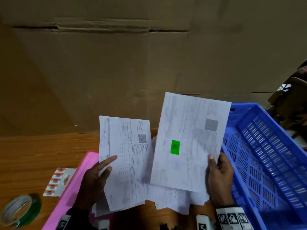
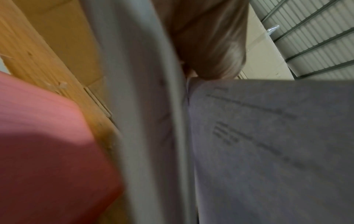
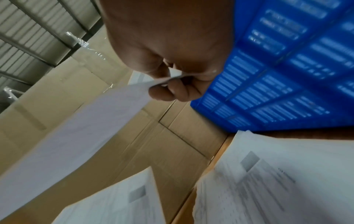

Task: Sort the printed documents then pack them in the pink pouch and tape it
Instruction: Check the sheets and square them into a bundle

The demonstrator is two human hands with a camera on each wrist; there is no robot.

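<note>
We're mid-sort: our left hand (image 1: 94,178) grips a sheaf of documents (image 1: 126,161), our right hand (image 1: 219,176) pinches one sheet (image 1: 191,140) above the loose pile (image 1: 172,201). The pink pouch (image 1: 71,193) waits near left. Next, likely lay this sheet onto the sheaf.

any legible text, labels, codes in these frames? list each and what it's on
No text can be read.
Sheet in left hand: printed table and a square code, blurred.
Sheet in right hand: faint print, grey square code, green sticker with a dark mark, unreadable.
Loose sheets on the table: print smeared.
Sticker sheet: orange labels, too small.
Wrist bands: black-and-white square marker patterns, no words.
</note>
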